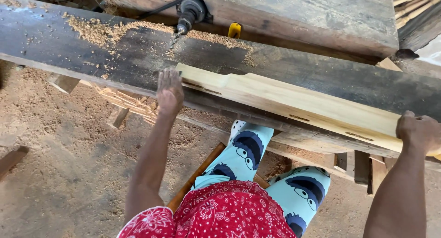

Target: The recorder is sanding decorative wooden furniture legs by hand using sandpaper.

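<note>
Hands are at both ends of a pale wooden board (294, 102) lying along the dark, sawdusty workbench (92, 50). My left hand (169, 92) presses flat on its near end, fingers together, while my right hand (419, 132) curls tight round the far end. Just beyond sits a horizontal drill (187, 15), bit pointing at the bench.

Beyond the left grip (169, 92): dark bench (92, 45) lies bare save loose sawdust (98, 30); a hand could pass.
Further on, slightly right: the drill bit (175, 37) and its chuck (187, 16) jut over the bench and block the way.
Between the grips: the pale plank (294, 102) fills the bench edge.
Beyond the right grip (419, 131): dark bench runs open to the thick beam (275, 13).
Below both grips: bench edge, wood scraps (126, 102), the person's knees (271, 169).
</note>
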